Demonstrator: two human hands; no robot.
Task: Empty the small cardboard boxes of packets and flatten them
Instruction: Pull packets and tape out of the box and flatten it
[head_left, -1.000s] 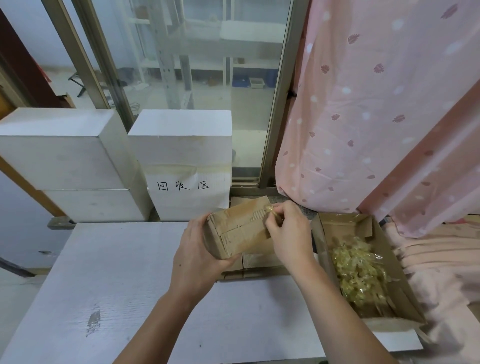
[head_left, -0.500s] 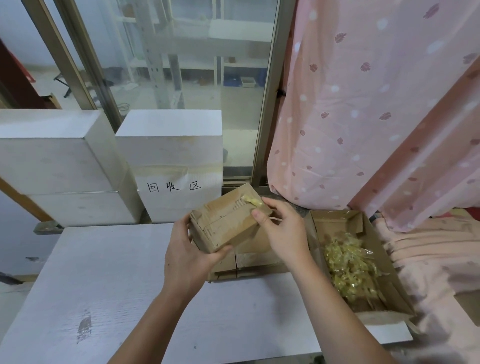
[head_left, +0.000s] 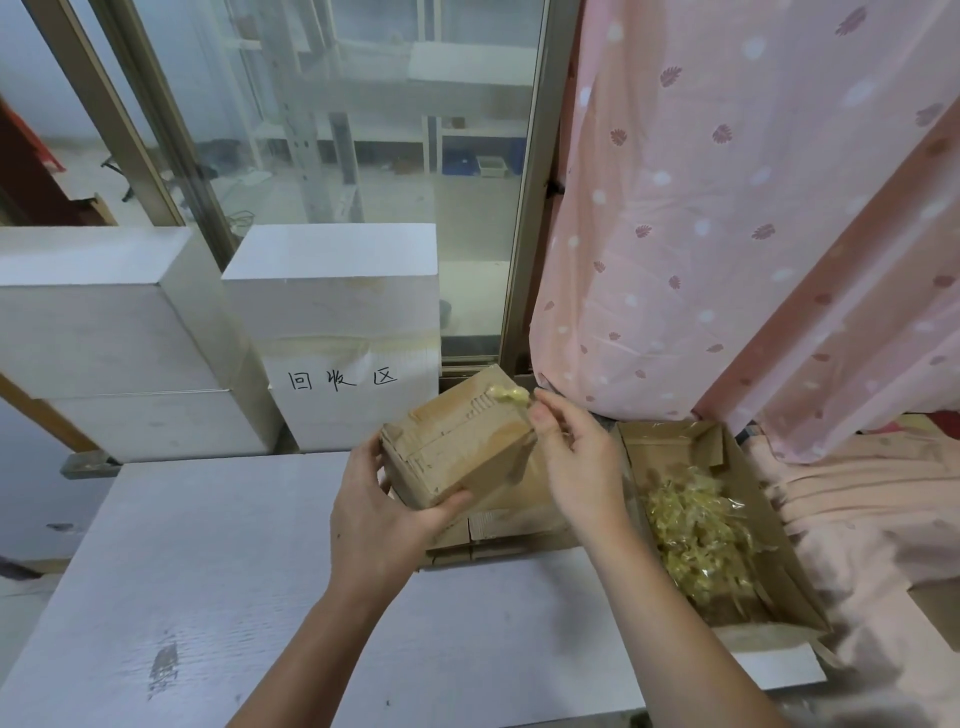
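Observation:
My left hand (head_left: 382, 512) grips a small brown cardboard box (head_left: 457, 447) from below and the left, holding it tilted above the white table (head_left: 208, 597). A crumpled strip of yellowish tape (head_left: 506, 393) sticks up from the box's far top corner. My right hand (head_left: 576, 462) is beside that corner, thumb and forefinger pinching the tape's end. Under the box lie flattened cardboard pieces (head_left: 514, 525). An open cardboard box (head_left: 727, 525) to the right holds a heap of clear yellowish packets (head_left: 696, 530).
Two white blocks stand at the table's far edge: a large one (head_left: 104, 338) on the left and one (head_left: 337, 332) bearing a handwritten paper label. A glass door frame (head_left: 519, 208) rises behind. A pink curtain (head_left: 753, 208) hangs to the right, with pink cloth (head_left: 883, 519) beside the open box.
The box has turned and tilted in my left hand, its far corner now higher. My right hand has peeled the tape up off the box top and moved slightly right.

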